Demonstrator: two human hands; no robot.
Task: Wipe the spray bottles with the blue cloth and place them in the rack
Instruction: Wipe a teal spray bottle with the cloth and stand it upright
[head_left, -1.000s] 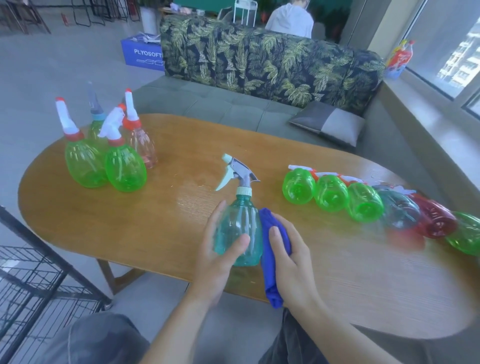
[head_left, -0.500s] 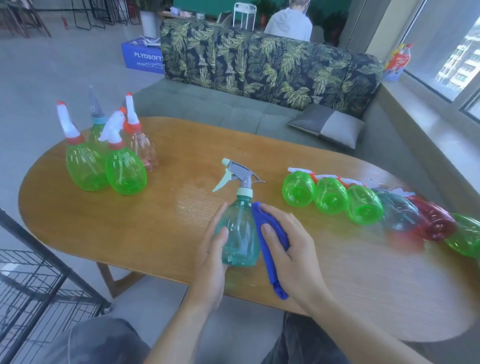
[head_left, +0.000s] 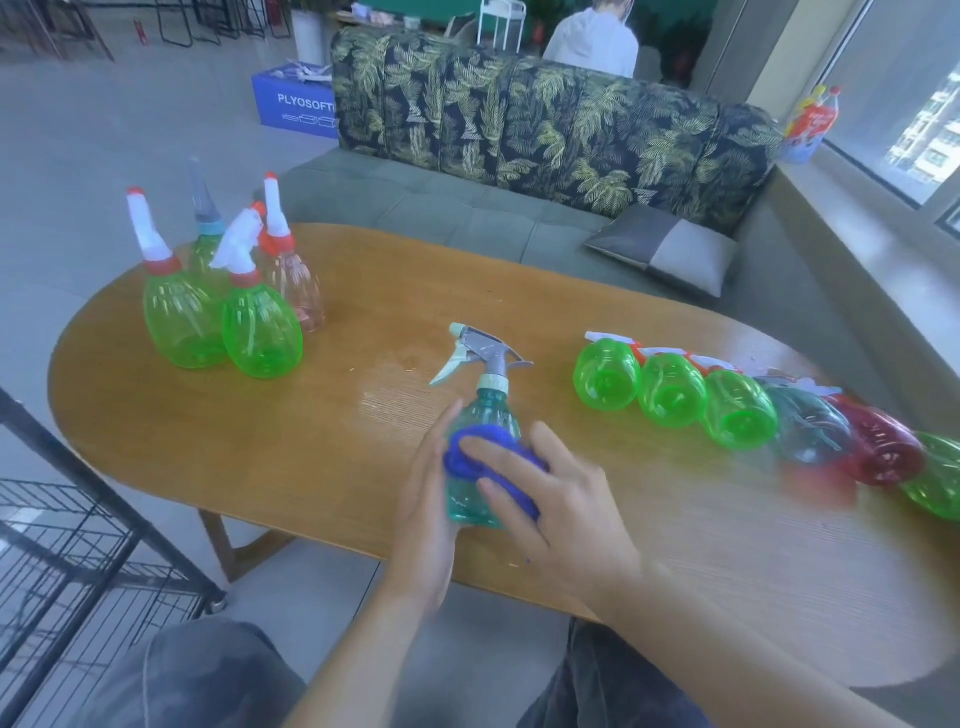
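Centrally, near the front edge of the oval wooden table (head_left: 156, 447), I see the teal translucent plastic spray bottle with a grey trigger head (head_left: 480, 415) standing upright. My left hand (head_left: 428, 499) lies against its left side with fingers nearly straight, steadying rather than clasping it. My right hand (head_left: 550, 499) presses the folded blue cloth (head_left: 493, 452) against the bottle's front, fingers spread over the fabric.

Handling, as I judge it: the bottle looks empty, hence light and easily tipped; its thin wall should flex under pressure and its smooth plastic may slip. The waist below the collar seems the firmest place to take hold; the trigger head would be a poor one. The cloth is soft and conforms to the curve.

Elsewhere, 4 upright bottles (head_left: 260, 332) cluster at far left, and a row of lying bottles (head_left: 675, 395), green, then teal and red, runs off to the right.

Hidden or unclear: the bottle's lower front is covered by cloth and fingers; the row's right end is blurred and cut off, so I cannot count it; the black wire rack (head_left: 78, 545) shows only partly at lower left.
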